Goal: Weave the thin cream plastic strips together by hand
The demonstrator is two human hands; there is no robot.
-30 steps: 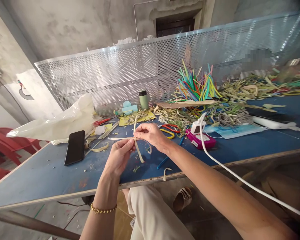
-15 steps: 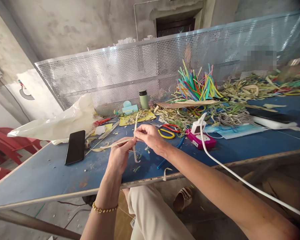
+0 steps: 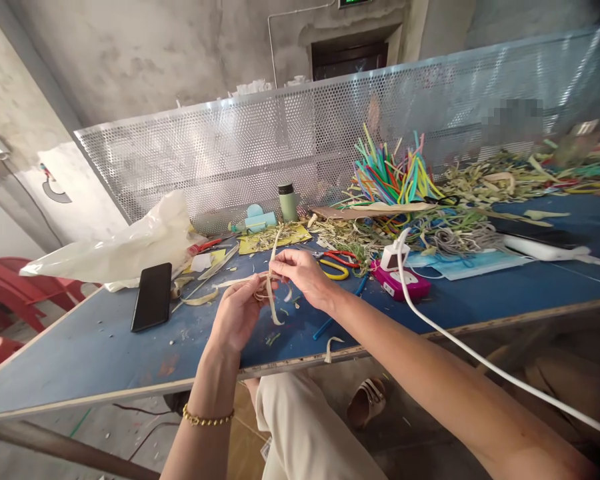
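My left hand (image 3: 237, 313) and my right hand (image 3: 300, 275) meet over the blue table (image 3: 80, 353), both pinched on pale leaf strips (image 3: 273, 293). One strip rises from the fingers toward the far side, another runs left, and a loose end curls down below my hands. The right fingertips press the strips where they cross, against my left thumb. A gold bracelet sits on my left wrist.
A black phone (image 3: 152, 296) lies to the left beside a white plastic bag (image 3: 125, 243). Red and yellow scissors (image 3: 336, 263), a pink device (image 3: 399, 280) with a white cable (image 3: 480, 363), a green cup (image 3: 287, 202), coloured strips (image 3: 395, 177) and a perforated metal screen (image 3: 280, 150) stand beyond.
My hands have stayed in place, working the strips; the strip that ran left has been drawn in and the crossing now looks looped tighter between my fingers.
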